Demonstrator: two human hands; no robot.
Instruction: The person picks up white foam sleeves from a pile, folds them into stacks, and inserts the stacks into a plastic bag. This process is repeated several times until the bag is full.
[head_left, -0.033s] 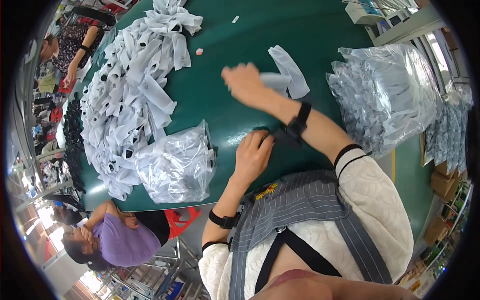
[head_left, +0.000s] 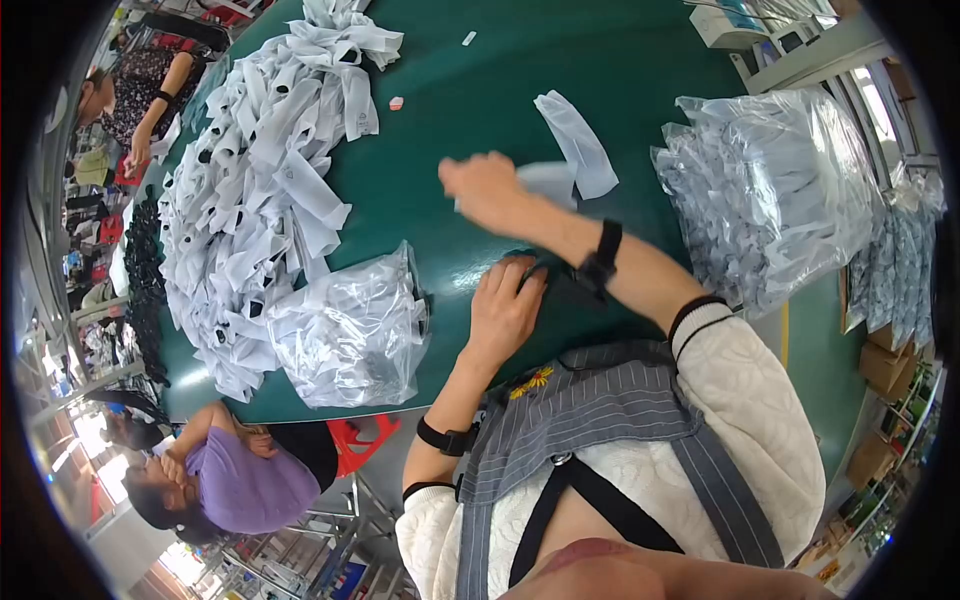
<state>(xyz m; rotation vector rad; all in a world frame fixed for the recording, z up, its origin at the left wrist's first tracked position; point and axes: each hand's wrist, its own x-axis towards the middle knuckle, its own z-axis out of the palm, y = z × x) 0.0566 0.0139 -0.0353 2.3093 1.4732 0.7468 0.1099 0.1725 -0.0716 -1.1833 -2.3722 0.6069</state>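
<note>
My right hand [head_left: 487, 190] is curled over the middle of the table, slightly blurred. A small translucent white plastic bag [head_left: 549, 181] shows on both sides of it, and its fingers seem closed on the bag. Just beyond lies a second narrow white bag [head_left: 580, 145], flat on the green top. Nearer to me, my left hand [head_left: 505, 300] rests on the table with bent fingers around a black thing [head_left: 541, 268]. The right forearm's shadow and the fingers hide most of that thing, so its kind cannot be made out.
A long heap of small white bags [head_left: 250, 170] covers the left of the green table [head_left: 470, 130]. A clear bag of packed pieces [head_left: 350, 335] stands before it. Larger full clear bags [head_left: 775, 190] stand at right. A person in purple [head_left: 245, 480] sits at lower left.
My right hand has come slightly nearer to me, and the small white bag under it has shifted the same way. My left hand stays almost in place.
</note>
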